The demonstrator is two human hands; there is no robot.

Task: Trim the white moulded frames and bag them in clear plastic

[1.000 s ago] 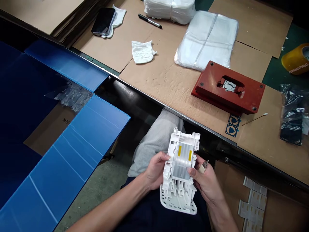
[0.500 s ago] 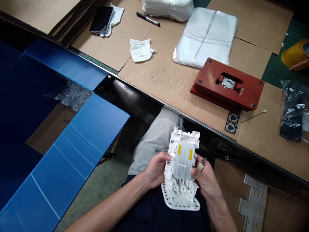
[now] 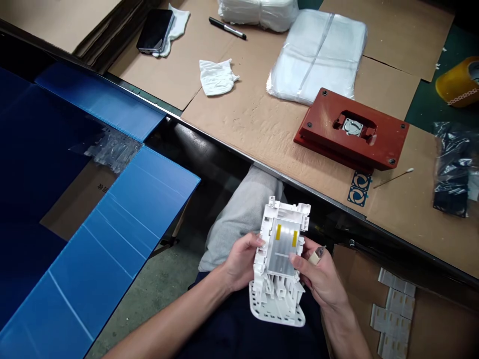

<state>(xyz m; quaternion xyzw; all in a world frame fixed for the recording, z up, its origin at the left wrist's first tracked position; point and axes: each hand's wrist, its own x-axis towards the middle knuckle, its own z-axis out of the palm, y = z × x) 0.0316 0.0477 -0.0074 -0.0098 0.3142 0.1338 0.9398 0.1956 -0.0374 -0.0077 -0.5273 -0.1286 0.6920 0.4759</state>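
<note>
I hold a white moulded plastic part (image 3: 279, 271) over my lap, below the table edge. It has ribs, a perforated foot at the bottom and a clear film with two yellow tabs on its upper face. My left hand (image 3: 239, 262) grips its left side. My right hand (image 3: 318, 279) grips the right side, with the thumb pressed on the film and a taped finger raised beside it.
A red fixture block (image 3: 352, 132) with a metal insert sits on the cardboard-covered table (image 3: 254, 119). Farther back lie stacked plastic bags (image 3: 318, 55), a crumpled cloth (image 3: 216, 76), a marker (image 3: 226, 28) and a phone (image 3: 151, 30). A blue corrugated box (image 3: 97, 239) stands at left. White strips (image 3: 392, 309) lie in a carton at lower right.
The part has tilted slightly in my hands and my right thumb has slid onto the film. My view has shifted a little.
</note>
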